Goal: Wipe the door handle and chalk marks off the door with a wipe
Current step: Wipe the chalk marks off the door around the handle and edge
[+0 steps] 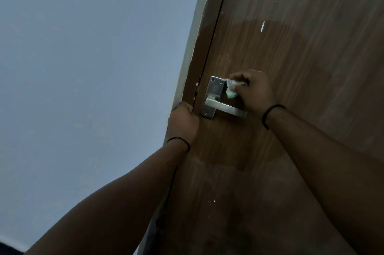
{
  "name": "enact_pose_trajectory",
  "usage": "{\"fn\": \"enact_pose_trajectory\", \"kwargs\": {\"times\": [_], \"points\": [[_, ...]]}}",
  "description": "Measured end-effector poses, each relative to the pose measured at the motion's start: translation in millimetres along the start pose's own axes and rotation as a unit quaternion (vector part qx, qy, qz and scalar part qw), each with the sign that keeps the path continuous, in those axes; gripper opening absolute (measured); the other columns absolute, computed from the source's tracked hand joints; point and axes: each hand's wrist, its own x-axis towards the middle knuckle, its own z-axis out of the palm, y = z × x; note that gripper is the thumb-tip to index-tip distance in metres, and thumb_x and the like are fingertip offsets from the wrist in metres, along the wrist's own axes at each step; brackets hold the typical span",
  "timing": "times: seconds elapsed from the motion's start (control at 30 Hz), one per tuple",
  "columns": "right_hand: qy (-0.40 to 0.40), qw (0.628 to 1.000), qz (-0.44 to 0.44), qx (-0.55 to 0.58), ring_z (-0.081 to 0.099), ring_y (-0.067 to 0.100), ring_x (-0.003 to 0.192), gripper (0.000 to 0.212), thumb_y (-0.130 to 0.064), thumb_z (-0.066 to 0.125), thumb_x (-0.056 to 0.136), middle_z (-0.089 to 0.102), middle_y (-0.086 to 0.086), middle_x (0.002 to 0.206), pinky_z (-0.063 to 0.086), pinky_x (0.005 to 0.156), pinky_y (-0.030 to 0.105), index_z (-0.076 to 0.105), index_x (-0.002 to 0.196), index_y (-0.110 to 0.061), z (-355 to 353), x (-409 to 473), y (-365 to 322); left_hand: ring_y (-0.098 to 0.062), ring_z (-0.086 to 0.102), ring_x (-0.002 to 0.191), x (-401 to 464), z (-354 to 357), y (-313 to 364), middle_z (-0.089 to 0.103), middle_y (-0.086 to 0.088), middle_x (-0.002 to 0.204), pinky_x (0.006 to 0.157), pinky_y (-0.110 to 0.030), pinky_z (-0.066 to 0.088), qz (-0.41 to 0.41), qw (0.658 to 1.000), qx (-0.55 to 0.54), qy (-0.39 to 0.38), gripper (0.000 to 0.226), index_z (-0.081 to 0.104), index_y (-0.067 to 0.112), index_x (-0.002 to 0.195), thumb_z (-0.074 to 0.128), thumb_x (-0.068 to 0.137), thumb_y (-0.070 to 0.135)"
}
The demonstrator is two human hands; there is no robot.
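A brown wooden door (301, 57) fills the right side of the head view. A metal lever handle (225, 107) on a steel backplate (215, 88) sits near the door's left edge. My right hand (254, 90) is closed around a pale greenish wipe (231, 89) and presses it against the upper right of the backplate, just above the lever. My left hand (182, 122) grips the door's edge beside the lower end of the plate. A white mark (262, 26) shows on the door above the handle, and small white specks (212, 201) lie lower down.
A plain pale wall (93, 67) covers the left half. The dark door frame (209, 32) runs diagonally between wall and door. A darker, damp-looking patch spreads over the door around the handle.
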Motion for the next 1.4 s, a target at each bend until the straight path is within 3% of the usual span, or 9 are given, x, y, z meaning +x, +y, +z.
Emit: {"fn": "enact_pose_trajectory", "kwargs": {"times": [0.17, 0.33, 0.5, 0.67, 0.8, 0.9, 1.03, 1.27, 1.4], "points": [[-0.152, 0.974, -0.077, -0.147, 0.059, 0.007, 0.097, 0.021, -0.006, 0.064, 0.088, 0.071, 0.005, 0.108, 0.037, 0.077, 0.002, 0.073, 0.107, -0.009, 19.1, 11.2, -29.6, -0.016, 0.056, 0.084, -6.8, -2.7, 9.8, 0.066, -0.004, 0.098, 0.073, -0.028, 0.045, 0.0, 1.0, 0.002, -0.006, 0.019, 0.062, 0.014, 0.105, 0.048, 0.092, 0.011], [-0.168, 0.982, 0.004, -0.085, 0.061, 0.007, 0.092, 0.018, -0.003, 0.062, 0.089, 0.072, 0.001, 0.103, 0.044, 0.073, 0.014, 0.075, 0.099, -0.011, 19.6, 4.5, -21.4, -0.013, 0.053, 0.082, -5.8, -4.6, 12.7, 0.067, -0.005, 0.099, 0.071, -0.025, 0.041, 0.004, 1.0, 0.004, -0.005, 0.019, 0.062, 0.013, 0.106, 0.049, 0.093, 0.012], [-0.29, 0.941, 0.047, -0.165, 0.06, 0.005, 0.084, 0.014, -0.006, 0.065, 0.087, 0.071, 0.002, 0.101, 0.046, 0.072, 0.018, 0.073, 0.095, -0.014, -46.4, -0.9, 0.7, -0.015, 0.057, 0.086, -4.0, -4.6, 15.2, 0.065, 0.0, 0.098, 0.071, -0.025, 0.043, -0.028, 1.0, -0.01, 0.005, 0.017, 0.063, 0.017, 0.101, 0.051, 0.091, 0.012], [-0.092, 0.992, 0.063, -0.052, 0.064, 0.006, 0.088, 0.011, -0.013, 0.07, 0.084, 0.071, -0.005, 0.094, 0.051, 0.081, 0.023, 0.075, 0.094, -0.016, -55.6, -48.6, 23.5, -0.021, 0.067, 0.09, -12.7, -8.3, 23.0, 0.069, -0.002, 0.1, 0.083, -0.04, 0.057, -0.023, 0.995, -0.1, -0.003, 0.023, 0.065, 0.018, 0.113, 0.047, 0.098, 0.021], [0.028, 0.998, -0.021, -0.048, 0.058, 0.005, 0.083, 0.012, -0.017, 0.074, 0.081, 0.065, -0.005, 0.092, 0.045, 0.072, 0.012, 0.075, 0.093, -0.016, -17.9, -79.9, 22.7, -0.011, 0.066, 0.077, -21.2, -12.3, 34.6, 0.07, -0.004, 0.098, 0.066, -0.018, 0.055, 0.006, 0.984, -0.176, -0.017, 0.027, 0.065, 0.015, 0.115, 0.046, 0.101, 0.027], [0.053, 0.992, -0.066, -0.091, 0.06, 0.015, 0.089, 0.008, -0.013, 0.07, 0.084, 0.067, 0.004, 0.094, 0.046, 0.077, 0.024, 0.075, 0.091, -0.012, -2.6, -80.4, 27.4, -0.013, 0.065, 0.07, -22.0, -13.6, 38.5, 0.071, -0.007, 0.085, 0.062, -0.022, 0.052, -0.018, 0.972, -0.234, -0.022, 0.039, 0.071, 0.011, 0.101, 0.042, 0.102, 0.038], [0.077, 0.967, -0.144, -0.195, 0.059, 0.023, 0.083, 0.012, -0.013, 0.063, 0.09, 0.069, 0.008, 0.087, 0.036, 0.074, 0.021, 0.074, 0.092, -0.01, 5.6, -77.4, 37.1, -0.021, 0.061, 0.068, -15.8, -15.7, 32.9, 0.072, -0.01, 0.082, 0.068, -0.036, 0.05, -0.05, 0.951, -0.302, -0.051, 0.058, 0.073, 0.02, 0.091, 0.023, 0.104, 0.046], [0.093, 0.928, -0.273, -0.238, 0.057, 0.026, 0.074, 0.004, -0.006, 0.07, 0.084, 0.062, 0.012, 0.082, 0.043, 0.063, 0.03, 0.07, 0.087, -0.004, 33.5, -55.2, 22.1, -0.012, 0.057, 0.056, -7.9, -15.7, 21.3, 0.072, 0.0, 0.075, 0.056, -0.025, 0.046, -0.025, 0.95, -0.302, -0.073, 0.059, 0.074, 0.031, 0.086, 0.019, 0.102, 0.048], [0.071, 0.925, -0.279, -0.248, 0.059, 0.03, 0.077, 0.005, -0.003, 0.074, 0.078, 0.063, 0.014, 0.082, 0.046, 0.065, 0.032, 0.07, 0.082, -0.004, 60.5, -35.0, -4.1, -0.012, 0.058, 0.052, -6.2, -13.9, 16.1, 0.069, -0.01, 0.067, 0.058, -0.029, 0.049, -0.043, 0.955, -0.289, -0.059, 0.056, 0.072, 0.038, 0.08, 0.022, 0.101, 0.05]]}}
